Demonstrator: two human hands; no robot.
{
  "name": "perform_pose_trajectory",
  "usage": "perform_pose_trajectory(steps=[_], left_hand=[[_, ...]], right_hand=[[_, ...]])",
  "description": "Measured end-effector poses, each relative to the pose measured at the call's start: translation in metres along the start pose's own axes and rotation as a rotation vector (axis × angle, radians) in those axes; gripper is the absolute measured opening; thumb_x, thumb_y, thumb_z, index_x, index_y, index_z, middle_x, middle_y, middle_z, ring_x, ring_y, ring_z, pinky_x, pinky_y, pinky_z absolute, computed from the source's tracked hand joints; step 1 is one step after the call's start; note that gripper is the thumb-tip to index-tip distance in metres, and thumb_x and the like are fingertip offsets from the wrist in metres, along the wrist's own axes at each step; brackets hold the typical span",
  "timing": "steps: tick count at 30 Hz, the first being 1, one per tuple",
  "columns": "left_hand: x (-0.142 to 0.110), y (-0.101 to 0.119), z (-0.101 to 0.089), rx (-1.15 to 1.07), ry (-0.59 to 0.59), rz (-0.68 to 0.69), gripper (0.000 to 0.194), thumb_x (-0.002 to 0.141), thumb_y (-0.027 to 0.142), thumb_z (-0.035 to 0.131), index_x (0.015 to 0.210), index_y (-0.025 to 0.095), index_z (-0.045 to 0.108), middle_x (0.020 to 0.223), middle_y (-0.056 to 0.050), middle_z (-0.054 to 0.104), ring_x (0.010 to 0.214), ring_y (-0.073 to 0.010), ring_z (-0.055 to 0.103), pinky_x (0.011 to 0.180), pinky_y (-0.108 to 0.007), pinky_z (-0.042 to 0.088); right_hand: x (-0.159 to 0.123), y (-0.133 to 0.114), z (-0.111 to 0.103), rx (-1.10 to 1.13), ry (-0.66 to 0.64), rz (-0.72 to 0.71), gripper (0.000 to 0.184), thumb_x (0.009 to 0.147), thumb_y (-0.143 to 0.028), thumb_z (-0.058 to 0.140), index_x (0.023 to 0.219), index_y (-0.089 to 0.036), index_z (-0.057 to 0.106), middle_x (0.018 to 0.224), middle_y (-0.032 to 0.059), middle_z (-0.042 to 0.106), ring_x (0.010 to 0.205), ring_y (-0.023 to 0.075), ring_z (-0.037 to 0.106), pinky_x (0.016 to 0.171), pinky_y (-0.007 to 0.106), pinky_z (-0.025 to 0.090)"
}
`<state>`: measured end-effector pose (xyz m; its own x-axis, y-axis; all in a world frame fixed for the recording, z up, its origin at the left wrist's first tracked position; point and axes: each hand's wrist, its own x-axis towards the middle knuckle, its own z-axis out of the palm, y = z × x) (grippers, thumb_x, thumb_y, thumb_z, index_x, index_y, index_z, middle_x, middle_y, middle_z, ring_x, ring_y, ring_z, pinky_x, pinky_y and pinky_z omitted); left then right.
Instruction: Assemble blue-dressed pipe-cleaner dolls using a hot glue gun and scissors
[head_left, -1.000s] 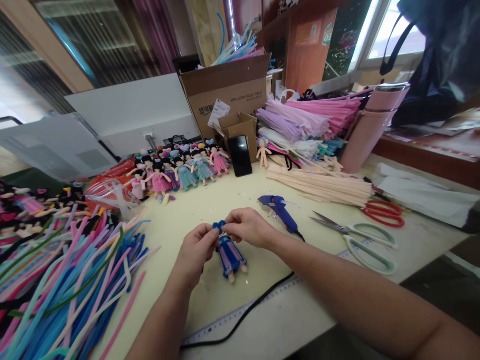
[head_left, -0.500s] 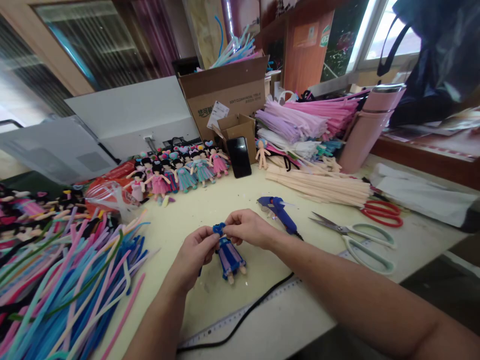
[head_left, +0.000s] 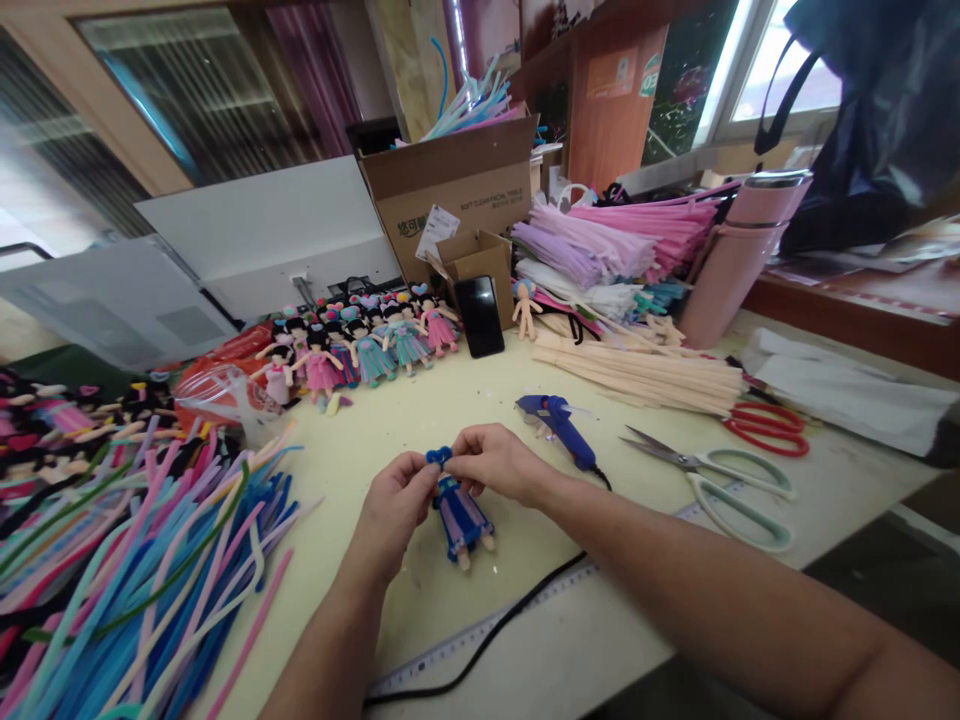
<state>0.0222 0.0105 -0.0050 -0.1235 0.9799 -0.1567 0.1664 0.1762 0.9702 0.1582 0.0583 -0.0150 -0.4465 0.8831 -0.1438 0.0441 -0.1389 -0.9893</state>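
Observation:
A small pipe-cleaner doll in a blue and lilac striped dress lies in front of me, its pale feet pointing toward me. At its top sits a blue fuzzy heart-shaped piece. My left hand pinches this piece from the left with thumb and forefinger. From the right, my right hand pinches it too, its other fingers curled over the doll's upper body. The doll's head is mostly hidden by my fingers. A blue glue gun rests on the table just beyond my right hand.
Green-handled scissors and red-handled scissors lie at right. Loose pipe cleaners cover the left side. Finished dolls, a phone and a cardboard box stand behind. A black cord crosses a ruler.
Both hands stay at the doll's top with only slight finger movement. The blue piece now shows more clearly as a heart. The view has shifted a little.

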Motion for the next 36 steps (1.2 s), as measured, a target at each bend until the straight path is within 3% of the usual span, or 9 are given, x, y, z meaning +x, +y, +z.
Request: perform_pose_trajectory(steps=[9,17,25,31,36], left_hand=[[-0.001,-0.001,0.002,-0.05,0.018,0.014,0.028,0.063,0.042,0.064,0.064,0.018,0.051,0.049,0.007,0.048,0.037,-0.0047,0.031,0.038,-0.02,0.02],[-0.001,-0.002,0.002,-0.045,0.014,0.042,0.026,0.065,0.041,0.065,0.062,0.018,0.053,0.053,0.004,0.055,0.044,-0.0092,0.045,0.043,-0.022,0.036],[0.002,0.0,-0.015,-0.062,-0.062,0.002,0.029,0.07,0.045,0.064,0.072,0.016,0.064,0.063,0.0,0.062,0.059,-0.0127,0.052,0.059,-0.025,0.041],[0.002,0.003,-0.017,0.056,-0.12,-0.015,0.029,0.066,0.045,0.066,0.069,0.016,0.063,0.059,0.002,0.058,0.055,-0.012,0.047,0.055,-0.024,0.034],[-0.004,0.008,-0.012,0.188,-0.114,0.03,0.021,0.062,0.037,0.066,0.067,0.016,0.063,0.061,0.002,0.06,0.06,-0.0138,0.05,0.06,-0.026,0.037]], right_hand=[[-0.002,-0.002,0.001,0.035,0.014,0.017,0.012,0.07,-0.006,0.06,0.063,-0.014,0.054,0.043,-0.007,0.053,0.039,0.0049,0.049,0.04,0.014,0.042],[-0.003,-0.002,0.002,0.015,0.059,-0.046,0.01,0.067,-0.007,0.059,0.062,-0.015,0.054,0.045,-0.0067,0.051,0.042,0.0049,0.047,0.038,0.014,0.034],[-0.002,-0.01,-0.008,0.09,-0.031,0.103,0.01,0.067,-0.008,0.057,0.061,-0.015,0.052,0.046,-0.0058,0.053,0.04,0.0044,0.045,0.041,0.015,0.035],[-0.001,-0.008,-0.009,0.023,-0.097,0.089,0.008,0.064,-0.009,0.059,0.06,-0.015,0.054,0.044,-0.0057,0.051,0.041,0.0059,0.046,0.041,0.016,0.035],[-0.003,-0.005,-0.008,-0.117,-0.16,0.016,0.005,0.062,-0.01,0.055,0.06,-0.014,0.054,0.042,-0.007,0.047,0.041,0.006,0.043,0.041,0.017,0.034]])
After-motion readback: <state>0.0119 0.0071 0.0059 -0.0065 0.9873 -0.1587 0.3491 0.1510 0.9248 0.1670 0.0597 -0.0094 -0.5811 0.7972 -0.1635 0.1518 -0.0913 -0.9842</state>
